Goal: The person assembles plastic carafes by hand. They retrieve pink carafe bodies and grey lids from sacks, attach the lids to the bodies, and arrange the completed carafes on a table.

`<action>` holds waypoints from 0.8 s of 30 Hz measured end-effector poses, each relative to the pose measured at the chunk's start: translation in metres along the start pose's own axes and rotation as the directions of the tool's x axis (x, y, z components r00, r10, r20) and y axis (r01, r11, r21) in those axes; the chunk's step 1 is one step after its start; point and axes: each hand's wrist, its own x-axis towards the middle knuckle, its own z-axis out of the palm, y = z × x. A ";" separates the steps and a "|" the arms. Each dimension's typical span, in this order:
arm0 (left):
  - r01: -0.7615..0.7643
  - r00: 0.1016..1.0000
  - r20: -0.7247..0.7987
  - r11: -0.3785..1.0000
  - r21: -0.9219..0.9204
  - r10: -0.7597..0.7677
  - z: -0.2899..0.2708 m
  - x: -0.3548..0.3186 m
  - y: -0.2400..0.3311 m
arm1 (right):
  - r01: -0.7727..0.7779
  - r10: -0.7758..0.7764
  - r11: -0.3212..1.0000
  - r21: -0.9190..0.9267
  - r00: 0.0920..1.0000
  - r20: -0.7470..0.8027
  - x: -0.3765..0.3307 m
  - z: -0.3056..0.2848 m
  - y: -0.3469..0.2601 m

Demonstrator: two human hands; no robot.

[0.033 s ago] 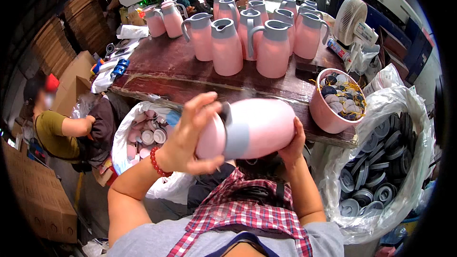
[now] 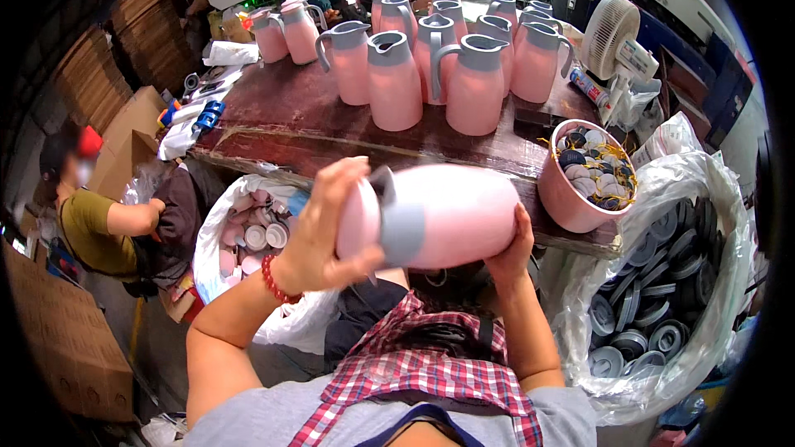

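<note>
A pink jug (image 2: 468, 215) with a grey collar (image 2: 403, 232) lies sideways in the air in front of me. My right hand (image 2: 513, 250) cups its base end. At the other end, my left hand (image 2: 319, 236) has its fingers and thumb round a pink lid (image 2: 356, 219), which sits against the grey collar. The lid end is slightly blurred. Behind, on the dark red table (image 2: 273, 136), several pink jugs (image 2: 395, 91) stand upright with grey rims and handles, their tops showing no lids.
Left of my knees, a lined bag (image 2: 298, 327) holds pink and white lids. A pink tub (image 2: 571, 199) of small round parts stands at the table's right edge. Beside it, a clear bag (image 2: 571, 348) holds grey lids. A fan (image 2: 609, 37) stands behind. A co-worker (image 2: 99, 223) sits at left.
The jug and lid have shifted slightly left and turned a little about the jug's length. My left hand has moved with the lid; my right hand stays on the base.
</note>
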 end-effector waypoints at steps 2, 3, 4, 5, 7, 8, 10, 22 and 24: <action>0.229 0.971 -0.041 0.962 -0.147 -0.237 0.006 -0.002 -0.010 | 0.099 -0.103 0.993 -0.059 0.993 -0.065 -0.003 0.007 -0.003; 0.256 0.961 -0.062 0.954 -0.157 -0.268 0.009 -0.003 -0.014 | 0.118 -0.129 0.988 -0.095 0.985 -0.114 -0.006 0.011 -0.004; 0.280 0.954 -0.066 0.946 -0.162 -0.294 0.009 -0.004 -0.019 | 0.158 -0.170 0.980 -0.125 0.981 -0.098 -0.008 0.015 -0.003; 0.271 0.955 -0.074 0.948 -0.169 -0.287 0.009 -0.004 -0.022 | 0.173 -0.189 0.977 -0.124 0.973 -0.131 -0.011 0.018 -0.002; 0.232 0.964 -0.091 0.959 -0.161 -0.249 0.009 0.000 -0.028 | 0.215 -0.236 0.968 -0.133 0.957 -0.170 -0.019 0.024 0.000; 0.249 0.957 -0.109 0.955 -0.164 -0.268 0.009 0.003 -0.030 | 0.238 -0.254 0.964 -0.118 0.957 -0.143 -0.022 0.025 0.000; 0.319 0.930 -0.104 0.914 -0.251 -0.353 0.009 0.009 -0.030 | 0.299 -0.336 0.932 -0.203 0.924 -0.184 -0.027 0.027 0.001; 0.416 0.768 0.025 0.468 -0.780 -0.640 0.040 -0.002 -0.073 | 0.721 -0.690 0.133 -0.680 0.559 0.459 -0.042 0.061 -0.020; 0.446 0.648 0.227 0.121 -0.887 -0.727 0.047 -0.018 -0.082 | 0.830 -0.560 -0.083 -0.551 0.419 0.715 -0.044 0.075 -0.031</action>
